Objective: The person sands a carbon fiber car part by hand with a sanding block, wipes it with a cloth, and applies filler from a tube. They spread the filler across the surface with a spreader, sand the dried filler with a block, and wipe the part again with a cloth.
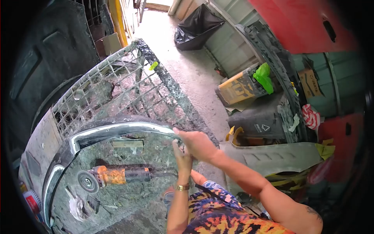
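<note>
A long curved black wheel-arch trim (128, 119) with a whitish band along its inner edge lies across the workbench. My right hand (198, 144) is closed at the trim's right end, fingertips against the white band. Just below it, my left hand (182, 155), with a gold-coloured watch on the wrist, closes on the same end from underneath. The two hands overlap, so the tip of the trim and some fingers are hidden. An orange and black angle grinder (117, 175) with a round disc lies on the bench left of my left wrist.
The worn bench (144, 202) has an open metal grid (113, 78) at its far part. Crumpled white material (78, 208) lies near the grinder. To the right stand a cardboard box (238, 89), a dark bin (259, 121) and a grey panel (272, 156). A black bag (198, 27) sits farther back.
</note>
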Motion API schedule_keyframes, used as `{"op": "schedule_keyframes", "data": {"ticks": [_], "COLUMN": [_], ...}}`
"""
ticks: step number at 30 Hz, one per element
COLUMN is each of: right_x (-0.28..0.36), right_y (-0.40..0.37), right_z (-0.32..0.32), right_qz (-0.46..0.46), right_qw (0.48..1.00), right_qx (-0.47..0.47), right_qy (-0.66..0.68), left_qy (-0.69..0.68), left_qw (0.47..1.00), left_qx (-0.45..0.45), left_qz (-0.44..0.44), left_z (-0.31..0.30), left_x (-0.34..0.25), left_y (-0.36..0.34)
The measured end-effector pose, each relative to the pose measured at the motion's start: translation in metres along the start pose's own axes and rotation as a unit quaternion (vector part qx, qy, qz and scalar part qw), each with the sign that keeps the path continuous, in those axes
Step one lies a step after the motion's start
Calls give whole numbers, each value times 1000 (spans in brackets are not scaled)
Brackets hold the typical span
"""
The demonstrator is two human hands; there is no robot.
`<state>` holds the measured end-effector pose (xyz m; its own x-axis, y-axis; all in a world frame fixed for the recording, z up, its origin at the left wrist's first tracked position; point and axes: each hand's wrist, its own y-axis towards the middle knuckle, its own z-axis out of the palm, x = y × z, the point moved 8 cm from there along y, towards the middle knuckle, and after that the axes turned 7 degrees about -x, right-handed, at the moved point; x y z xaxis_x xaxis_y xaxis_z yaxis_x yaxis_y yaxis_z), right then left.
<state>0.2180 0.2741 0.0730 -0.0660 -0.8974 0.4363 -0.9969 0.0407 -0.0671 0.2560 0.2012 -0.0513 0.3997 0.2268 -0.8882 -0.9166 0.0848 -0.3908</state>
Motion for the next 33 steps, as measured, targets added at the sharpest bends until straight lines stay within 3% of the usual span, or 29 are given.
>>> {"op": "schedule_keyframes", "data": {"ticks": [2,4,6,8,9,11,12,14,16,21,23,24,26,27,28,30,31,33], "right_x": [-13,-36,-65,-87,-98,-107,-113,-101,-105,-112,-116,-116,-111,-111,-111,-104,-104,-100], "right_y": [-5,-26,-49,-67,-74,-80,-77,-72,-70,-60,-58,-59,-61,-63,-67,-72,-75,-80], "right_z": [-44,-98,-120,-119,-114,-105,-102,-101,-98,-98,-98,-96,-97,-98,-95,-93,-90,-88], "right_qz": [40,106,178,187,184,195,191,32,72,-15,-21,-17,-4,18,14,-40,-14,-22], "right_qw": [998,982,963,955,949,937,935,971,962,976,975,976,968,959,960,968,969,971], "right_qx": [-30,-98,-119,-124,-133,-109,-101,-101,-39,-2,20,37,38,35,39,28,72,84], "right_qy": [36,119,165,193,221,270,280,216,260,219,219,215,249,279,276,248,235,221], "left_qy": [50,185,259,484,492,629,638,617,623,590,517,520,532,526,524,533,528,593], "left_qw": [999,969,952,808,803,710,704,725,722,747,796,798,739,803,806,791,795,754], "left_qx": [-19,-104,-91,-115,-116,-46,-53,16,21,34,234,225,166,128,123,-70,-75,-10], "left_qz": [5,130,139,316,315,313,308,305,301,304,209,207,380,249,248,293,290,283], "left_z": [0,-8,-12,1,-1,7,5,10,19,64,84,78,74,56,52,35,38,58], "left_x": [-2,-36,-49,-88,-91,-84,-83,-71,-62,-42,-30,-26,-40,-37,-42,-90,-83,-54], "left_y": [-8,-19,-24,-24,-13,9,9,2,-17,-99,-137,-146,-164,-137,-119,-81,-80,-78]}}
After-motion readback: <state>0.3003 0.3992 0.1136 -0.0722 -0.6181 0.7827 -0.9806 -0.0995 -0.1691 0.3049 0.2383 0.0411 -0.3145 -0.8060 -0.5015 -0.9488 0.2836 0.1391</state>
